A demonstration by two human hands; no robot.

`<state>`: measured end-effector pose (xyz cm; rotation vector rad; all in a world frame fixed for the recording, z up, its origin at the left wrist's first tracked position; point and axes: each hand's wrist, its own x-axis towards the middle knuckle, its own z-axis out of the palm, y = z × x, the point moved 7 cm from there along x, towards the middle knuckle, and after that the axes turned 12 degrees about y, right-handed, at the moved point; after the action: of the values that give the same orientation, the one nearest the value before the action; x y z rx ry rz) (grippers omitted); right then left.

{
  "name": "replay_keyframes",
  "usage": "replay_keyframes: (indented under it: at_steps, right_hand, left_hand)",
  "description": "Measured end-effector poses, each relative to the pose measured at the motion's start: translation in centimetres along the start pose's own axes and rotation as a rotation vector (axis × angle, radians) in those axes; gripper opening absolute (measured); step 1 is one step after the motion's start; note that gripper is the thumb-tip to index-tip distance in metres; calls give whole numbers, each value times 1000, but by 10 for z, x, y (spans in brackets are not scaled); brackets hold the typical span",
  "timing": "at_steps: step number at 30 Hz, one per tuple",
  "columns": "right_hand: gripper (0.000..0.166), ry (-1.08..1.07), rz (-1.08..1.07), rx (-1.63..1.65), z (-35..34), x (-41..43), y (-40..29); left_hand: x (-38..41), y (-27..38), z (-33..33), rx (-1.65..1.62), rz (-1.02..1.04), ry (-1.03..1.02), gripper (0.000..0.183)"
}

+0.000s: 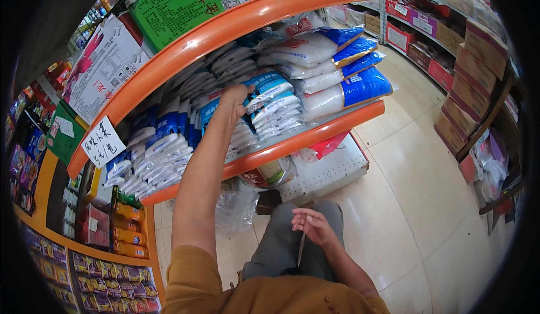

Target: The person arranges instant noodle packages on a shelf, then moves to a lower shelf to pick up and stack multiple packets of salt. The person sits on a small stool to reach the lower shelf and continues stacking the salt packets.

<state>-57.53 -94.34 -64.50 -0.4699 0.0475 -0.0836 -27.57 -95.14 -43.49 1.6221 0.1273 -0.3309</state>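
My left hand (237, 99) reaches between two orange-edged shelves and touches the left end of a stack of light-blue-and-white plastic packets (274, 103). Its fingertips are partly hidden among the packets, so a firm grip cannot be made out. Beneath my forearm, more light-blue packets (242, 139) lie piled. To the left is a slumping pile of dark-blue-and-white packets (158, 158). Larger clear bags of white granules with blue ends (346, 92) are stacked on the right. My right hand (313, 225) hovers above my knees, holding nothing, its fingers loosely bent and apart.
The upper shelf's orange edge (236, 21) curves above my left hand, with a green carton (198, 10) on top. The lower orange edge (303, 139) runs under the packets. Below are a white perforated base shelf (329, 170) and a clear plastic bag (236, 210). Cartons (472, 90) stand right.
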Motion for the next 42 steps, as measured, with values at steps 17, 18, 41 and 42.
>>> replay_keyframes:
  at_steps: [17,18,41,42]
  right_hand:
    - [36,8,5,-16,1,4,6]
    - [37,12,7,-15,-1,4,6]
    - [44,107,-7,-133,6,4,7]
    - [44,119,-9,-144,6,3,6]
  left_hand:
    - [-20,12,-8,538,371,97,49]
    - [-34,23,-1,778,557,118,47]
    - [-178,34,-198,297,1222,687,11]
    - [-178,43,-215,455,1376,822,12]
